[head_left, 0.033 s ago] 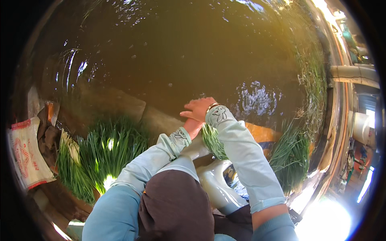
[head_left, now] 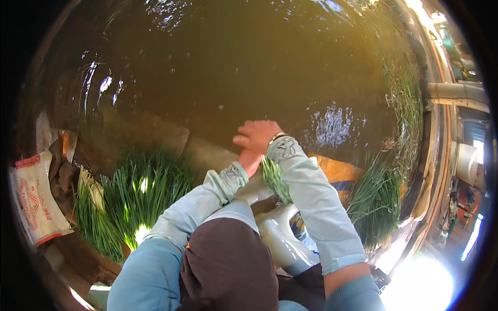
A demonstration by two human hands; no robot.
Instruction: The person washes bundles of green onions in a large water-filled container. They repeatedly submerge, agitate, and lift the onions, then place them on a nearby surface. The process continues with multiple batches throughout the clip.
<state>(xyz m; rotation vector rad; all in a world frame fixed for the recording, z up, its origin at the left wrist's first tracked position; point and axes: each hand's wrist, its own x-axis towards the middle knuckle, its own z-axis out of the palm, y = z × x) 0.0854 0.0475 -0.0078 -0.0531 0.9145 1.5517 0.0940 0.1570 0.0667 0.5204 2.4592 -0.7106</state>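
My left hand [head_left: 250,161] is at the water's near edge, closed round a bunch of long green grass-like leaves [head_left: 276,181], perhaps chives. Its fingers are mostly hidden under my right hand. The leaves hang back toward me, beneath my right forearm. My right hand [head_left: 259,136], with a bracelet at the wrist, lies across the top of the bunch's far end. Its fingers reach left with the thumb apart, slightly smeared by motion. The far end of the bunch is out of sight under the hands. Both forearms wear pale blue sleeves.
Brown water [head_left: 223,67] fills the far side. A large heap of green leaves [head_left: 142,197] lies at left, beside a white and red sack [head_left: 39,199]; another heap [head_left: 376,207] is at right. Below my hands are a white boot [head_left: 282,238] and an orange board [head_left: 332,171].
My right hand has shifted slightly up and right over the bunch. The leaves have swung a little. My left hand has barely moved.
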